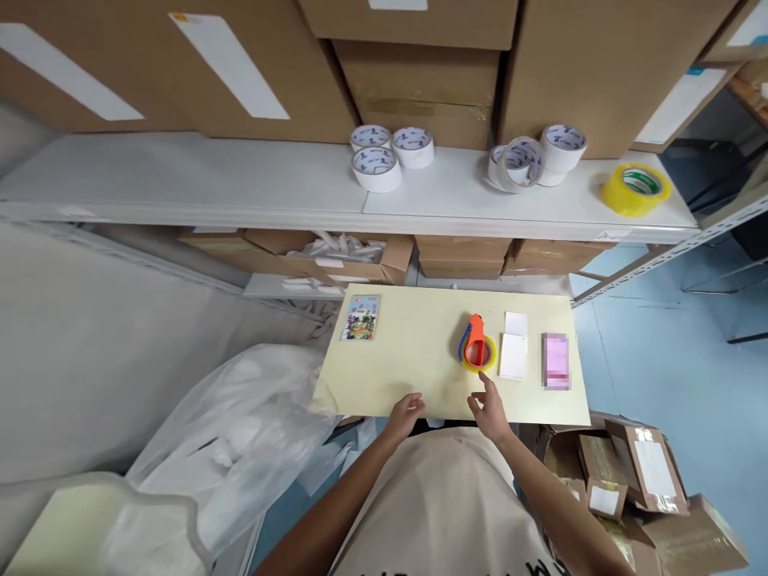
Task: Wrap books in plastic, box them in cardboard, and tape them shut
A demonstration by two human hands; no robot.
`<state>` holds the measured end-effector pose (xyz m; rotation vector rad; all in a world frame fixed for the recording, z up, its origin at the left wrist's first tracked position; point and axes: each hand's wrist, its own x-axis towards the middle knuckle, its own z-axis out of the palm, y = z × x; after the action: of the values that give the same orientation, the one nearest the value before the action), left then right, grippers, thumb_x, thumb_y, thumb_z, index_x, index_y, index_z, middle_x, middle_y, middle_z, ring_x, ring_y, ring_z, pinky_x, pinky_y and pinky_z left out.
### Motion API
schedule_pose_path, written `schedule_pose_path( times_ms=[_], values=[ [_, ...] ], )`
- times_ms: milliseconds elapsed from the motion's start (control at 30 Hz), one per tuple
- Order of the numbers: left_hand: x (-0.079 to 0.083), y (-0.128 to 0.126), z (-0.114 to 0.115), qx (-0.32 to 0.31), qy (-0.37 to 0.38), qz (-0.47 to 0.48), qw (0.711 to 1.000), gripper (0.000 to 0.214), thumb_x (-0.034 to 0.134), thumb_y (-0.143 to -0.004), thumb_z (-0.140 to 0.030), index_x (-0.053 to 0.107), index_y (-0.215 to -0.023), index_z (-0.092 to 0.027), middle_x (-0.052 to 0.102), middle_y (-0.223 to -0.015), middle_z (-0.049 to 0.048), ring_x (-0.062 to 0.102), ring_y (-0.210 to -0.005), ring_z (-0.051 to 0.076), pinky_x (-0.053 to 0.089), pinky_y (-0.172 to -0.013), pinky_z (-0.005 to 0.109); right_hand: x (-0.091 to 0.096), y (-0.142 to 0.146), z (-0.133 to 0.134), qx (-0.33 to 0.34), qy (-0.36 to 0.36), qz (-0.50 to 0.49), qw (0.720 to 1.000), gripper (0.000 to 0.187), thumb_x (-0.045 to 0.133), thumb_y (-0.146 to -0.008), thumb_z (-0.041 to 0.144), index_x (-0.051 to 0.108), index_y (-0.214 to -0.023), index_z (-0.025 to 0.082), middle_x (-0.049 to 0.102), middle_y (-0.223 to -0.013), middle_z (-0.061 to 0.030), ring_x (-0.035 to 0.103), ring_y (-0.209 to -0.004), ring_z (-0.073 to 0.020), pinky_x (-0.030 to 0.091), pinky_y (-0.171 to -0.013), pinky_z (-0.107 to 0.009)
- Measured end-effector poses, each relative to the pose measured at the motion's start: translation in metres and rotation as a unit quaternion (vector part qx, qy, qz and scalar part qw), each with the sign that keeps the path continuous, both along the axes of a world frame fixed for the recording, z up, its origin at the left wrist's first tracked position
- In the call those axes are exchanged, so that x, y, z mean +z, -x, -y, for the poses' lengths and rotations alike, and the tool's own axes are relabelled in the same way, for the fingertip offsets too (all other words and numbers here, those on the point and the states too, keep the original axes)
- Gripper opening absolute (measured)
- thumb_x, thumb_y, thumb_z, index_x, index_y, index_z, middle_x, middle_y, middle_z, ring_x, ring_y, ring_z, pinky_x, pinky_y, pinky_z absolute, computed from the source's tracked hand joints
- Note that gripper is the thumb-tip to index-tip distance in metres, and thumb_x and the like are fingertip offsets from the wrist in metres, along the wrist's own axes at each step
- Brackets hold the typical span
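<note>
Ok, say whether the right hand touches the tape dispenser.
Cannot tell: in the head view the right hand ends at the edge of the tape dispenser; no gap or contact shows.

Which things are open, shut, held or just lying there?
Left hand: empty, fingers curled, at the board's edge.
Right hand: empty, open, beside the tape dispenser.
Tape dispenser: lying on the board, unheld.
Picture card: flat, face up.
Box: under the shelf, flaps open.
Yellow tape roll: lying flat on the shelf.

Single head-worn view, high above and close, tilted forward and down onto a pale table [414, 356]; left hand [406, 414] and right hand [490, 410] near bottom centre; white shelf [240, 184] faced straight ahead, across the top.
</note>
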<state>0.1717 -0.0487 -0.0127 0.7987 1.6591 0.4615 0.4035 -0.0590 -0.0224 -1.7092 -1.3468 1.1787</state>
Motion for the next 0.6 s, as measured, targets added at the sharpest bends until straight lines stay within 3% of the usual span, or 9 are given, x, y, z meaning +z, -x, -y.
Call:
schedule_pose_path(
  times_ms=[200, 400, 600],
  values=[
    [0.01, 0.016, 0.029, 0.043, -0.034, -0.031, 0.998, 0.037, 0.068, -0.068, -0.038, 0.066, -0.099, -0.017, 0.073, -0.098, 0.0094, 0.07, -0.094, 0.024, 0.054, -0.088, 0.038, 0.002, 0.023, -0.008, 0.091, 0.031, -0.018, 0.995, 0.054, 0.054, -0.08, 0.024, 0.047, -0.133, 0.018, 0.064, -0.12, -0.0144, 0.069, -0.071, -0.0155, 0.058, -0.078, -0.038],
    [0.026, 0.048, 0.069, 0.097, -0.049, -0.064, 0.992, 0.033, 0.064, -0.069, -0.034, 0.066, -0.098, -0.019, 0.073, -0.101, 0.0111, 0.07, -0.092, 0.027, 0.055, -0.088, 0.041, 0.009, 0.05, -0.021, 0.16, 0.06, -0.007, 0.985, 0.041, 0.054, -0.08, 0.024, 0.058, -0.121, 0.02, 0.07, -0.106, -0.0094, 0.068, -0.067, -0.0151, 0.057, -0.073, -0.035],
    [0.03, 0.08, 0.111, 0.165, -0.065, -0.066, 0.982, 0.032, 0.062, -0.069, -0.034, 0.065, -0.096, -0.019, 0.072, -0.101, 0.0119, 0.07, -0.085, 0.027, 0.056, -0.083, 0.043, 0.013, 0.096, -0.015, 0.315, 0.116, 0.026, 0.942, 0.037, 0.058, -0.078, 0.022, 0.064, -0.114, 0.019, 0.071, -0.105, -0.0083, 0.069, -0.073, -0.0162, 0.056, -0.075, -0.033]
  ],
)
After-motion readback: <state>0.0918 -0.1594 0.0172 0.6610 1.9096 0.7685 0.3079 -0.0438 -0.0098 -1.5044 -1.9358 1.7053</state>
